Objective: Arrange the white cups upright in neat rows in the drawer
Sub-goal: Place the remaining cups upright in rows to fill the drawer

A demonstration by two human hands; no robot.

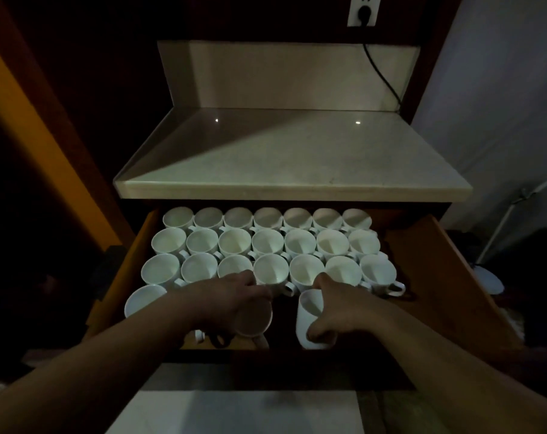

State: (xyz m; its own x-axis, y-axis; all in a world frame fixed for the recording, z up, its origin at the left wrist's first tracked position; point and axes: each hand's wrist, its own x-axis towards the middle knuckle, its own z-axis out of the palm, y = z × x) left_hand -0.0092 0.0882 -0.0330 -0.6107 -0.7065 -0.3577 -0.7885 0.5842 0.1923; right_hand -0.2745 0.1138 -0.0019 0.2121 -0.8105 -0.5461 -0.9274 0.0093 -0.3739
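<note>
The open wooden drawer (447, 267) holds several white cups standing upright in three full rows, for example one cup (267, 242) in the middle row. A fourth, front row has an upright cup (142, 300) at the far left. My left hand (234, 297) grips a white cup (253, 322) in the front row, tilted toward me. My right hand (334, 308) holds another white cup (309, 317) by its rim and side, just right of the first. Part of each held cup is hidden by my fingers.
A pale stone countertop (291, 158) overhangs the back of the drawer. A black cable (381, 76) runs from a wall socket (363, 10) above. The right third of the drawer floor is bare wood. The room around is dark.
</note>
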